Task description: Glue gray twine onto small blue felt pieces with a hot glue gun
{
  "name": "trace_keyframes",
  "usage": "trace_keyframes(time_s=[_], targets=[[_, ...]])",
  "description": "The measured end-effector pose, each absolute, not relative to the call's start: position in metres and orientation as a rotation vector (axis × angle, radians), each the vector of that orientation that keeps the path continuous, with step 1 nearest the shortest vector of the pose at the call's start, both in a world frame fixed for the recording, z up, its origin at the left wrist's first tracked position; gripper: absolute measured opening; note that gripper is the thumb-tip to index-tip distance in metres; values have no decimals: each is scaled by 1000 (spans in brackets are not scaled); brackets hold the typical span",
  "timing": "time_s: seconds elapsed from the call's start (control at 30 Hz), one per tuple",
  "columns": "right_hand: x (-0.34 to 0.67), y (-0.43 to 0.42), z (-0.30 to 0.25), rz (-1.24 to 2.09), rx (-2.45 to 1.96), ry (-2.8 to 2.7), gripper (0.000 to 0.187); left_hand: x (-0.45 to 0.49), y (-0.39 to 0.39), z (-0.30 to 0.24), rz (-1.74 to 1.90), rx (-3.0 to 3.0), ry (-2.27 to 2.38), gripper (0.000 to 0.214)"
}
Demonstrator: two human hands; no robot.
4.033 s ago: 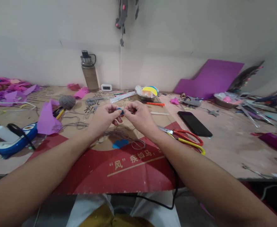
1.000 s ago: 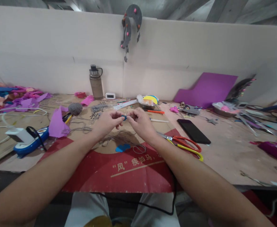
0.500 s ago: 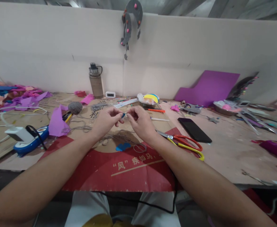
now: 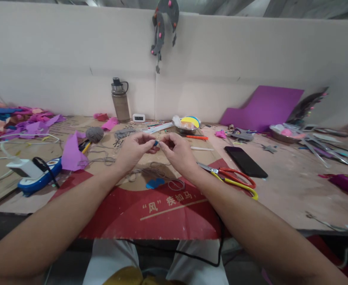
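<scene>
My left hand (image 4: pixel 132 152) and my right hand (image 4: pixel 178 153) meet above the middle of the table, fingertips pinched together on a small blue piece (image 4: pixel 156 143). Both hands are closed. Grey yarn (image 4: pixel 150 172) lies in loose loops on the cardboard just under them. A blue felt cutout (image 4: pixel 155 183) rests on the red and brown cardboard sheet (image 4: pixel 150 213) in front of my wrists. What exactly the fingers do with the blue piece is hidden by them.
Red and yellow scissors (image 4: pixel 233 180) lie right of my right wrist, a black phone (image 4: pixel 245 161) beyond them. A grey yarn ball (image 4: pixel 94 134), purple felt scraps (image 4: pixel 73 152), a blue glue gun (image 4: pixel 39 176) sit left. A water bottle (image 4: pixel 120 101) stands at the wall.
My hands stay together on the small blue piece, with only slight finger shifts. The view has tilted up a little since four seconds ago.
</scene>
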State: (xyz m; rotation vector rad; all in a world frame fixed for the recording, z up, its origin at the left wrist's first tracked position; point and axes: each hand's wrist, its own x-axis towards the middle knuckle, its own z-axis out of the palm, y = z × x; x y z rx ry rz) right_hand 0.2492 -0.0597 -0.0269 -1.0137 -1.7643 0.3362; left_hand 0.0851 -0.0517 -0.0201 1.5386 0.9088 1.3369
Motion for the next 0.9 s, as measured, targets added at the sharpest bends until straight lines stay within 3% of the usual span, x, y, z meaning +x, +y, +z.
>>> trace_keyframes(time_s=[0.57,0.9], targets=[[248,-59,-29,404,-1024,-1760,12,88,-51,-20,1370,1445,911,20],[242,-61,-33,436,-915,-1957,15,59,-16,-18,1732,1389,977,12]])
